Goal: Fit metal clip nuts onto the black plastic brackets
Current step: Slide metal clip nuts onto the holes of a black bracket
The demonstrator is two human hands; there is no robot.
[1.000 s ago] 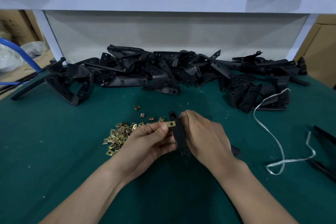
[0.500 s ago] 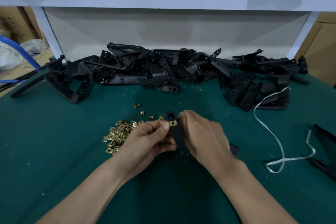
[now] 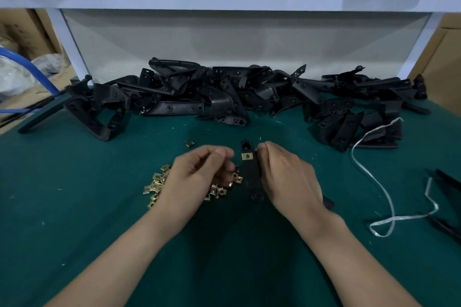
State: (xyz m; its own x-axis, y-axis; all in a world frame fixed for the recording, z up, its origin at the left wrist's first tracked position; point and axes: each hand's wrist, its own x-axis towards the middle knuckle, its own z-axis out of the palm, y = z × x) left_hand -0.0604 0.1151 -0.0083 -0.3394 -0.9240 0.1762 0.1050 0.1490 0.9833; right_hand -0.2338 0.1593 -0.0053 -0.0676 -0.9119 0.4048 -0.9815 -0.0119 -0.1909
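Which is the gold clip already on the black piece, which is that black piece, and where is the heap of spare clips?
fitted clip nut (image 3: 247, 156): head view, its flat face.
held bracket (image 3: 252, 177): head view, middle of its strip.
clip nut pile (image 3: 156, 183): head view, its left part.

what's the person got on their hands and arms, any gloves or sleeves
Nothing worn that shows. The left hand and right hand have no gloves, and no rings can be seen. The left forearm and right forearm are uncovered down to the frame edge: no sleeves, watch or bands. The left hand is slightly blurred, so small details there are unsure.
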